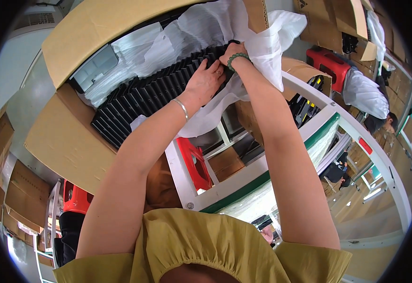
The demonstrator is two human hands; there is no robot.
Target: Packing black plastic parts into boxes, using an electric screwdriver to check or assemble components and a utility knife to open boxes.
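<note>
A long row of thin black parts (137,98) stands packed side by side in an open cardboard box (73,137), each part showing small holes along its edge. My left hand (205,85), a silver bangle on its wrist, rests on the right part of the row with its fingers spread. Just beyond it, my right hand (234,52), wearing a green bead bracelet, curls its fingers over a black part at the row's right end. Its fingertips are partly hidden. White foam sheet (206,23) lines the box behind the row and hangs over its right side.
A grey plastic tray (95,68) sits inside the box at left. Below my arms runs a white frame (183,181) beside a red stool (195,165). Another red stool (326,66) stands at the right, with white wrapping next to it. Cardboard boxes (26,195) stand at far left.
</note>
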